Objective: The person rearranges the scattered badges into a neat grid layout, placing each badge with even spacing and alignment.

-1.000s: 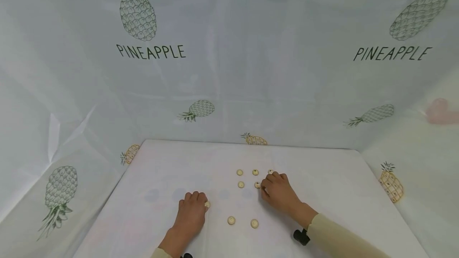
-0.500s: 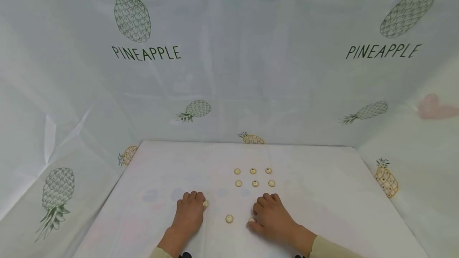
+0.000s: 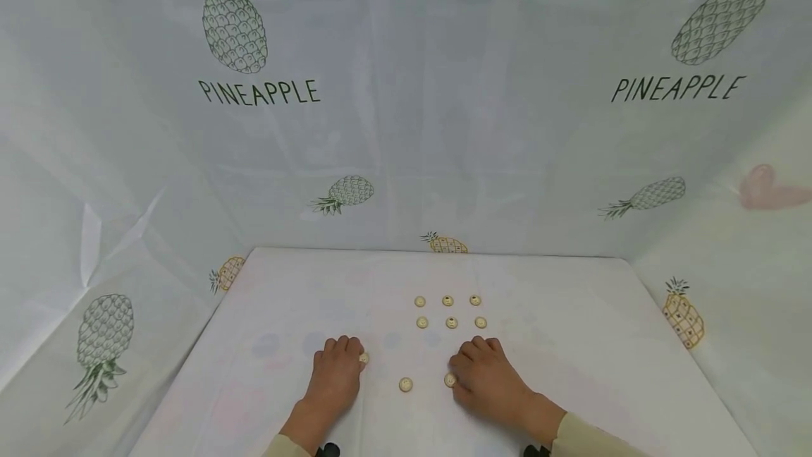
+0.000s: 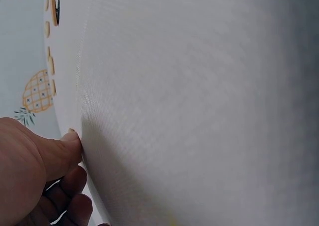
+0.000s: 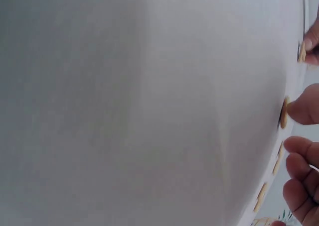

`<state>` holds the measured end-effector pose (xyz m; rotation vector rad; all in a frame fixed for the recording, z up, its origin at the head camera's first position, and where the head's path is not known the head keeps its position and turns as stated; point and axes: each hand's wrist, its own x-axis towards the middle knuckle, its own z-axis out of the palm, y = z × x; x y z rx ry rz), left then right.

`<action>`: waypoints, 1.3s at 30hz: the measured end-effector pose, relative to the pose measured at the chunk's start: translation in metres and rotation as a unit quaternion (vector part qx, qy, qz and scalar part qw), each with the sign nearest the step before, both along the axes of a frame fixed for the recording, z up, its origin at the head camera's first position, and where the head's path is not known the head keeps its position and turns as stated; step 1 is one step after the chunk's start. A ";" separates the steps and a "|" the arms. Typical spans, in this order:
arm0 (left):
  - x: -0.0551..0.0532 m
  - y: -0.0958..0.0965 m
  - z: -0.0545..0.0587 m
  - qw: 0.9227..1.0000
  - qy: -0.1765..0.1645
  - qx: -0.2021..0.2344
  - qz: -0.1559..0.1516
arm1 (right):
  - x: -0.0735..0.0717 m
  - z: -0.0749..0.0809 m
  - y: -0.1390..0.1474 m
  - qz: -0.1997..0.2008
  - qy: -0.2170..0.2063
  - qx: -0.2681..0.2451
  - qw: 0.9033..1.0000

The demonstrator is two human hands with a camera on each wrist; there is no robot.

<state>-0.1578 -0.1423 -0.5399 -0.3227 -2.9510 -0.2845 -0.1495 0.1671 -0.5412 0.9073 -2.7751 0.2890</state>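
Note:
In the head view, my left hand [image 3: 334, 374] rests low on the table and pinches a small round wooden disc [image 3: 364, 358] at its fingertips. My right hand [image 3: 488, 381] has its fingers curled, with another round wooden disc [image 3: 450, 379] between thumb and index finger. A third loose disc [image 3: 405, 384] lies on the cloth between the hands. In the right wrist view, the right thumb [image 5: 305, 106] is against a disc [image 5: 284, 113]. The left wrist view shows the left thumb [image 4: 62, 154] bent down at the cloth; the disc there is mostly hidden.
Beyond the hands, several discs stand in two rows, including one far-row disc [image 3: 447, 300] and one near-row disc [image 3: 451, 323], some with dark spots. White cloth covers the table [image 3: 304, 273]. A pineapple-printed curtain [image 3: 438, 125] rises behind and at both sides.
My right hand has come back from the rows, leaving a disc at the near row's right end. It has taken hold of a nearer disc and shifted it slightly. The left hand stays put.

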 end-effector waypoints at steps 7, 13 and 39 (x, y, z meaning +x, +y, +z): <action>-0.001 0.000 0.001 1.000 0.009 0.006 -0.003 | -0.001 0.001 0.006 0.014 -0.008 -0.015 1.000; -0.002 0.000 -0.002 1.000 0.002 0.001 -0.006 | -0.002 0.001 0.003 0.034 0.007 -0.023 0.999; -0.001 0.000 0.001 1.000 0.001 -0.006 -0.002 | -0.029 0.012 0.056 -0.072 0.019 -0.026 0.997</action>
